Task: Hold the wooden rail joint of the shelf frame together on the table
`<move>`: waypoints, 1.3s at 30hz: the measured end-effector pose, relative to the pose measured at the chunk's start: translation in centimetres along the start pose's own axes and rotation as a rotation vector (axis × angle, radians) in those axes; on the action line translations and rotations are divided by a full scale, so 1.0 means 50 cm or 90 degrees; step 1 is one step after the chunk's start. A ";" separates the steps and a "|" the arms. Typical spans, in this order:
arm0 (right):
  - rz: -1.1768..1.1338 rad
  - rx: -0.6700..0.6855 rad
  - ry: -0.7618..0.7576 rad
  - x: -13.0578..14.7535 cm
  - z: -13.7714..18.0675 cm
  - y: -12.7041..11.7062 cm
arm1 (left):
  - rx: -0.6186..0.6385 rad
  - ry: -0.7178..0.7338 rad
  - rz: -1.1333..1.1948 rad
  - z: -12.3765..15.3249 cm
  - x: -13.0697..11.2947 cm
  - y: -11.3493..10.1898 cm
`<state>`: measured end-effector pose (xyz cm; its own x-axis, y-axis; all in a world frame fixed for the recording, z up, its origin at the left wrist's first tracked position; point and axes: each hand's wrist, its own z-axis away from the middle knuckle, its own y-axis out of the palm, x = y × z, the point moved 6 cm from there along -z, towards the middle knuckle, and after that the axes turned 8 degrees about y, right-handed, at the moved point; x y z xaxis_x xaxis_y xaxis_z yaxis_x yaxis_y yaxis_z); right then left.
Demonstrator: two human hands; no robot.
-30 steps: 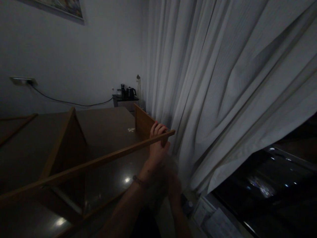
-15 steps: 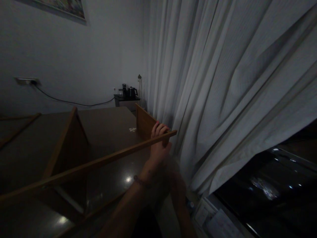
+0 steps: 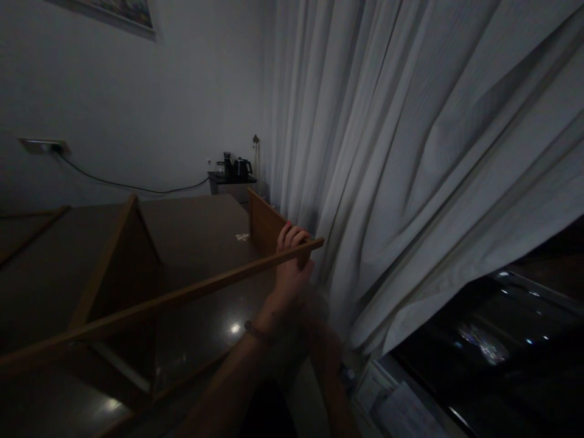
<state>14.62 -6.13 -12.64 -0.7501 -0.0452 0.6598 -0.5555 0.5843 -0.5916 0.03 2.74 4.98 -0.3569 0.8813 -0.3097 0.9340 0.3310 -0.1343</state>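
Note:
A brown wooden frame (image 3: 214, 283) of joined boards lies across a dark, glossy surface (image 3: 196, 228). My left hand (image 3: 292, 255), with a bracelet at the wrist, is wrapped round the frame's end board (image 3: 264, 222), close to the corner where it meets the long front rail. Its fingertips show over the top of the board. Lower down and to the right, my right hand (image 3: 317, 328) is smeared by motion and dark, so its fingers and anything in them cannot be made out.
Pale curtains (image 3: 392, 152) hang close along the right side. A small black-topped stand (image 3: 232, 181) with a black kettle (image 3: 243, 166) is in the far corner. A cable (image 3: 137, 189) runs along the wall. Papers (image 3: 406, 413) and a dark glossy object (image 3: 493, 347) are at lower right.
The view has shifted slightly. My left hand keeps its hold at the corner of the frame, while my right hand, blurred in both frames, has moved a little below it.

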 end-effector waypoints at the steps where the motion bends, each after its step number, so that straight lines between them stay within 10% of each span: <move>1: 0.001 0.003 0.023 0.001 0.003 0.002 | -0.003 0.000 0.006 0.000 0.000 0.000; 15: -0.069 0.070 0.111 0.011 0.006 0.024 | 0.003 -0.009 -0.029 -0.001 -0.001 0.002; 39: 0.170 0.061 -0.346 -0.008 -0.001 0.010 | 0.011 0.007 -0.018 -0.002 0.001 0.001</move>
<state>14.66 -5.78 -13.15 -0.9296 -0.3289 0.1665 -0.3337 0.5588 -0.7592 0.06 2.81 5.05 -0.3830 0.8755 -0.2947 0.9231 0.3505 -0.1586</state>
